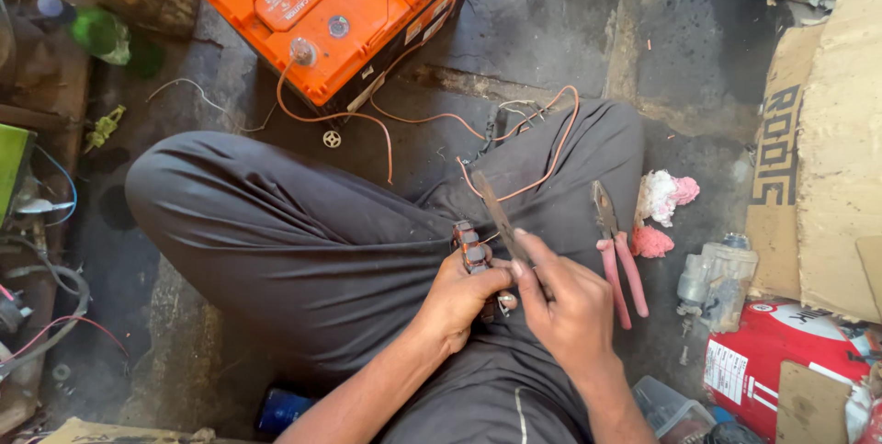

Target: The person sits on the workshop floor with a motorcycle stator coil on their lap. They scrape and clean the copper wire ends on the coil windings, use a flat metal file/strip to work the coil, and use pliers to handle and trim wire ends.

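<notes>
Two hands worked close together: left hand (462, 295) gripped a small metal part (472, 251); right hand (571, 308) pinched a flat blade (499, 212), pink-handled pliers (617, 256) lying right.

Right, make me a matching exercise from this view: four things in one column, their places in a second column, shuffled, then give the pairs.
Things:
1. pliers
2. battery
3. small part
4. flat tool

Places:
A. pinched in the left hand
B. on the floor beyond the knees
C. lying on the trouser leg, right of both hands
D. gripped by the right hand

Pairs: 1-C, 2-B, 3-A, 4-D
</notes>
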`<action>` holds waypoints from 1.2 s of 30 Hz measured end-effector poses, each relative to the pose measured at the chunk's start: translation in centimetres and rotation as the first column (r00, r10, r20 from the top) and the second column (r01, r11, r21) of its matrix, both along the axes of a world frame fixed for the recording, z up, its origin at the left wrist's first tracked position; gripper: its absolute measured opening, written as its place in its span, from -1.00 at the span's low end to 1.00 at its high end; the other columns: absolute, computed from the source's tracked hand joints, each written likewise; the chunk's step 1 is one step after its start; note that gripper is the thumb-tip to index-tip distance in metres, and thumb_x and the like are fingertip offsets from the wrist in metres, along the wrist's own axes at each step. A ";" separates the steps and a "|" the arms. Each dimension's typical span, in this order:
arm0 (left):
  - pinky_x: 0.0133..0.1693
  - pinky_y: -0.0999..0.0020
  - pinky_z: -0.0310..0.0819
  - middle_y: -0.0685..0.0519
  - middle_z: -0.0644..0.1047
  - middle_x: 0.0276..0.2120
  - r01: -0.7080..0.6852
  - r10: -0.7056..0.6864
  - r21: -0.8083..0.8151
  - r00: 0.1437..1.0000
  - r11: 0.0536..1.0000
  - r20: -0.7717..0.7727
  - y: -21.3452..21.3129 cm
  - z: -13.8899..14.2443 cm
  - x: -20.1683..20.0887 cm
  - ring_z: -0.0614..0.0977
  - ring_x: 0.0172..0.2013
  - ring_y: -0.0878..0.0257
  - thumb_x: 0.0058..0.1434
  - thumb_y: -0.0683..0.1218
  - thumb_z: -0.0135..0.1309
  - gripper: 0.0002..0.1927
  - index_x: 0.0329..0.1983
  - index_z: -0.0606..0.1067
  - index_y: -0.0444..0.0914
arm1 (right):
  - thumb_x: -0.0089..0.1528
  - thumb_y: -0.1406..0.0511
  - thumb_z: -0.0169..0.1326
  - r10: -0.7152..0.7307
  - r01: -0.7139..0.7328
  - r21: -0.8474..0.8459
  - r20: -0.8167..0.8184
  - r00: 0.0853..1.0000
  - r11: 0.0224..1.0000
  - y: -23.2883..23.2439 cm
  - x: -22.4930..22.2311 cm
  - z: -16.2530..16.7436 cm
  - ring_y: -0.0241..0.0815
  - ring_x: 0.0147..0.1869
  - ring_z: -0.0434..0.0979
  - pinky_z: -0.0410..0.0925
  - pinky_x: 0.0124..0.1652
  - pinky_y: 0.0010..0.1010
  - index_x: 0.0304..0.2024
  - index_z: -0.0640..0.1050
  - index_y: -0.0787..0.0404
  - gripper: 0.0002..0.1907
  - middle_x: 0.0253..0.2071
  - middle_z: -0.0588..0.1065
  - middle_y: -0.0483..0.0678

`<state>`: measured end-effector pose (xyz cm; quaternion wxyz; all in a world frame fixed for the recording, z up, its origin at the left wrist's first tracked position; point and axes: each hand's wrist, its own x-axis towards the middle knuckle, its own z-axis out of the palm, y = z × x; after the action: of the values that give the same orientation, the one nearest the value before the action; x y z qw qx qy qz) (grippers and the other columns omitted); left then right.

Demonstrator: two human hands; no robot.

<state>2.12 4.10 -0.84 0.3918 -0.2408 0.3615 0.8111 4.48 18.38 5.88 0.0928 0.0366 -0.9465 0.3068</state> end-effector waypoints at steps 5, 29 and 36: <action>-0.45 0.42 0.53 -0.10 0.64 -0.28 -0.001 0.001 0.000 1.000 1.000 -0.003 0.3 -0.1 0.4 0.62 -0.48 0.26 0.12 -0.30 0.14 -0.83 -0.31 0.38 -0.32 | 0.12 0.37 0.28 0.000 -0.006 0.214 0.027 1.000 0.977 3.2 2.0 1.6 -0.13 -0.58 0.47 0.40 -0.31 -0.28 0.03 0.64 0.17 -0.61 -0.58 0.49 -0.03; -0.36 0.35 0.60 -0.16 0.63 -0.26 -0.047 0.047 -0.001 0.998 0.999 -0.029 0.7 -0.2 0.7 0.65 -0.35 0.24 0.12 -0.32 0.13 -0.74 -0.24 0.29 -0.30 | 0.17 0.45 0.25 -0.037 0.036 0.028 0.042 0.998 0.999 5.8 2.6 1.1 -0.17 -0.52 0.41 0.45 0.28 -0.08 0.07 0.62 0.26 -0.61 -0.63 0.38 -0.05; -0.39 0.36 0.53 -0.17 0.64 -0.25 -0.057 0.057 0.002 0.994 0.998 -0.092 0.3 0.2 0.8 0.61 -0.41 0.19 0.19 -0.31 0.14 -0.75 -0.25 0.27 -0.34 | 0.13 0.44 0.27 0.109 -0.113 0.065 0.050 0.993 0.992 2.1 0.5 0.3 -0.12 -0.49 0.46 0.34 -0.34 -0.27 0.06 0.63 0.22 -0.59 -0.54 0.48 -0.02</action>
<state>2.90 4.37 -0.60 0.3515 -0.2135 0.3723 0.8320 4.99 20.47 6.19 0.0523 0.0852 -0.9548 0.2800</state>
